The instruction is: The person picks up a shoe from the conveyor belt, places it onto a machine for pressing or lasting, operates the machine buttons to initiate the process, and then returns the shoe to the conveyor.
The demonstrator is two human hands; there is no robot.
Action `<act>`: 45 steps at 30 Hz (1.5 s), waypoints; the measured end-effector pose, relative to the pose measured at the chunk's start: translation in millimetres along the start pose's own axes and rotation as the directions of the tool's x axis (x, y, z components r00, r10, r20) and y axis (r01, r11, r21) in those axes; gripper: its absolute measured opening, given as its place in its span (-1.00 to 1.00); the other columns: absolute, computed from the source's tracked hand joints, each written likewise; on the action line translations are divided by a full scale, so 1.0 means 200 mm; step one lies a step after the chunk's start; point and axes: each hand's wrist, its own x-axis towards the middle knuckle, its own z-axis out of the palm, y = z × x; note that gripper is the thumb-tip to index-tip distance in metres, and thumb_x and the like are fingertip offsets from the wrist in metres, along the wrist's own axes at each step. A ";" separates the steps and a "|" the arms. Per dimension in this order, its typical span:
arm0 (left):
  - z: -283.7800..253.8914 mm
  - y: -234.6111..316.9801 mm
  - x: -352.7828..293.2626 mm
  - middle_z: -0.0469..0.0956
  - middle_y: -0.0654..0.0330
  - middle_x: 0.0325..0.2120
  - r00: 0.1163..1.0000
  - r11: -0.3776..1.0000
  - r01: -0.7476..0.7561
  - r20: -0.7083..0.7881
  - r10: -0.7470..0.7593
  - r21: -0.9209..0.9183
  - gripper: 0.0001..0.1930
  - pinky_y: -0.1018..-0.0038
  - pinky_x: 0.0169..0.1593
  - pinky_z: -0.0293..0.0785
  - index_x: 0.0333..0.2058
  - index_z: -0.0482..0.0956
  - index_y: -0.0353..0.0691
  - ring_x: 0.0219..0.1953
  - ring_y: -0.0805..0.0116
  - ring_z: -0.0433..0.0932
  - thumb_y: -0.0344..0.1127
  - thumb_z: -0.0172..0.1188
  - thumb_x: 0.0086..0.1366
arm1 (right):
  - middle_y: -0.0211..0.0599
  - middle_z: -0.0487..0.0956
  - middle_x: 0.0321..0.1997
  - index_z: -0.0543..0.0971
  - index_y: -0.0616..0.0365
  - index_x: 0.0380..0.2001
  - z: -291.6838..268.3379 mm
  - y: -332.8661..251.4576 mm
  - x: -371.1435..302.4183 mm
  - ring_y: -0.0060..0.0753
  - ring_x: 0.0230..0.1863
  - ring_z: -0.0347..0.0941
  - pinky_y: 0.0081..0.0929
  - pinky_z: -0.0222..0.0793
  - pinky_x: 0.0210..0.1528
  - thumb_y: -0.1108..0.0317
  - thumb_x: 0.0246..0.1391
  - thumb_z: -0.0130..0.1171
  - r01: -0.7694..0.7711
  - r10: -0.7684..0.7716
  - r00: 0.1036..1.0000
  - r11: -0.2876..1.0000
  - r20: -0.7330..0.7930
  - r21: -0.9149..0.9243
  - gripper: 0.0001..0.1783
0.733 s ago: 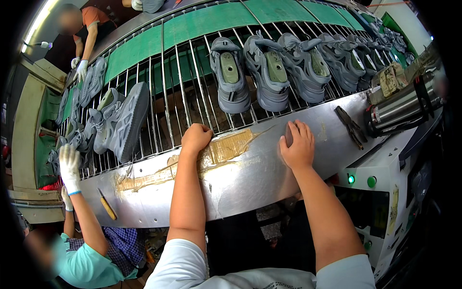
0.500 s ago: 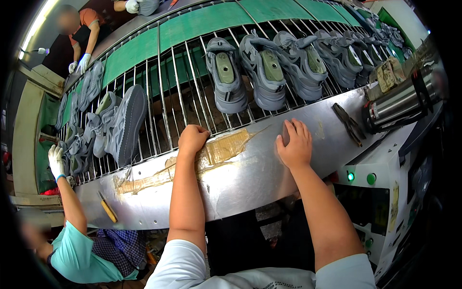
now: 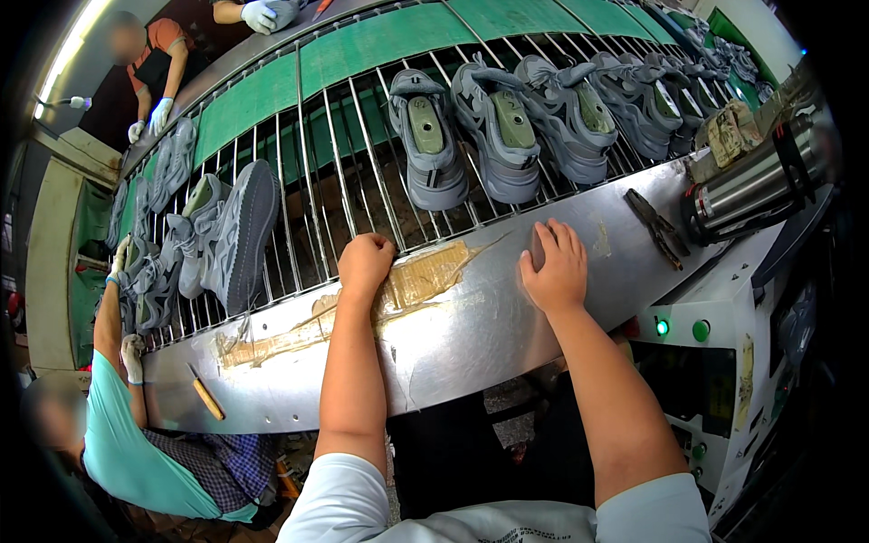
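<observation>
My left hand (image 3: 365, 263) rests as a loose fist on the steel ledge (image 3: 471, 326) at the edge of a wire-rod conveyor (image 3: 344, 181), holding nothing. My right hand (image 3: 555, 269) lies flat on the same ledge with fingers spread, empty. Just beyond my hands, several grey sneakers ride sole-up on the rods; the nearest grey sneaker (image 3: 428, 140) is ahead of my left hand, and another grey sneaker (image 3: 501, 129) sits beside it. Brown tape (image 3: 425, 276) is stuck on the ledge between my hands.
A co-worker in a teal shirt (image 3: 127, 443) at lower left reaches with gloved hands to a pile of grey sneakers (image 3: 213, 235). A wooden-handled tool (image 3: 206, 396) and dark pliers (image 3: 659, 228) lie on the ledge. A steel flask (image 3: 751, 185) stands right, above green buttons (image 3: 681, 328).
The sneakers have travelled along the conveyor. The co-worker's gloved hand has moved from the ledge up to the sneaker pile. My hands have stayed on the ledge.
</observation>
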 end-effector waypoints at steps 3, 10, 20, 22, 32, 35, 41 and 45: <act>-0.01 -0.02 0.01 0.64 0.03 -0.44 0.998 0.999 -0.033 0.053 0.035 -0.024 -0.74 0.33 -0.22 0.51 -0.37 0.70 -0.23 -0.36 0.12 0.62 -0.19 0.21 0.07 | -0.13 0.41 0.15 0.50 0.15 0.01 -0.01 -0.02 0.00 -0.05 0.23 0.23 -0.14 0.10 0.27 0.19 -0.07 0.15 -0.018 0.018 0.999 1.000 0.035 0.004 -0.47; -0.04 0.02 0.01 0.64 0.04 -0.50 0.984 0.998 -0.003 0.180 0.013 -0.057 -0.74 0.35 -0.26 0.50 -0.37 0.70 -0.25 -0.41 0.18 0.62 -0.18 0.27 0.06 | -0.13 0.41 0.15 0.49 0.15 0.01 -0.01 -0.04 0.00 -0.05 0.23 0.23 -0.14 0.10 0.27 0.20 -0.08 0.16 -0.016 0.016 0.999 1.000 0.040 0.003 -0.47; 0.02 -0.02 0.02 0.63 0.01 -0.51 0.995 0.996 -0.077 0.063 0.079 -0.043 -0.77 0.32 -0.24 0.50 -0.43 0.68 -0.27 -0.40 0.09 0.61 -0.21 0.22 0.05 | -0.12 0.41 0.15 0.50 0.16 0.01 -0.01 -0.07 -0.02 -0.05 0.23 0.23 -0.14 0.09 0.28 0.19 -0.07 0.15 -0.024 0.024 0.999 0.999 0.030 0.022 -0.47; 0.03 -0.02 0.02 0.62 -0.01 -0.50 0.994 0.994 -0.097 0.036 0.098 -0.045 -0.76 0.31 -0.22 0.50 -0.42 0.68 -0.27 -0.39 0.06 0.61 -0.22 0.18 0.05 | -0.12 0.41 0.15 0.50 0.16 0.00 -0.01 -0.07 -0.01 -0.05 0.23 0.23 -0.14 0.09 0.28 0.19 -0.07 0.15 -0.020 0.020 0.999 1.000 0.030 0.019 -0.48; -0.03 -0.06 -0.05 0.59 0.08 -0.57 0.994 0.969 -0.095 -0.075 0.079 -0.228 -0.76 0.40 -0.34 0.44 -0.39 0.64 -0.32 -0.50 0.24 0.57 -0.25 0.15 0.12 | -0.12 0.40 0.16 0.49 0.15 0.02 -0.03 -0.10 -0.02 -0.07 0.25 0.21 -0.15 0.07 0.29 0.19 -0.06 0.14 -0.027 0.027 0.998 1.000 0.050 0.012 -0.47; -0.04 -0.11 -0.04 0.53 0.20 -0.65 0.994 0.935 -0.103 -0.060 0.088 -0.340 -0.78 0.48 -0.42 0.36 -0.42 0.61 -0.36 -0.57 0.45 0.47 -0.29 0.15 0.15 | -0.13 0.39 0.17 0.49 0.15 0.02 -0.03 -0.11 -0.02 -0.08 0.26 0.20 -0.15 0.06 0.30 0.18 -0.05 0.13 -0.032 0.031 0.998 0.999 0.061 0.013 -0.48; -0.04 -0.16 -0.01 0.45 0.37 -0.66 0.996 0.824 -0.090 -0.060 0.068 -0.559 -0.79 0.56 -0.48 0.26 -0.47 0.58 -0.38 -0.57 0.61 0.33 -0.31 0.16 0.18 | -0.14 0.38 0.18 0.48 0.14 0.04 -0.04 -0.13 -0.03 -0.07 0.27 0.19 -0.15 0.04 0.31 0.18 -0.03 0.12 -0.046 0.046 0.995 0.999 0.084 0.001 -0.47; -0.04 -0.21 0.00 0.43 0.41 -0.64 0.997 0.662 -0.059 -0.072 0.008 -0.747 -0.80 0.59 -0.49 0.22 -0.47 0.55 -0.36 -0.56 0.63 0.31 -0.31 0.15 0.19 | -0.13 0.38 0.18 0.48 0.15 0.04 -0.04 -0.14 -0.03 -0.06 0.27 0.19 -0.15 0.04 0.31 0.18 -0.03 0.12 -0.049 0.048 0.995 0.999 0.087 0.002 -0.47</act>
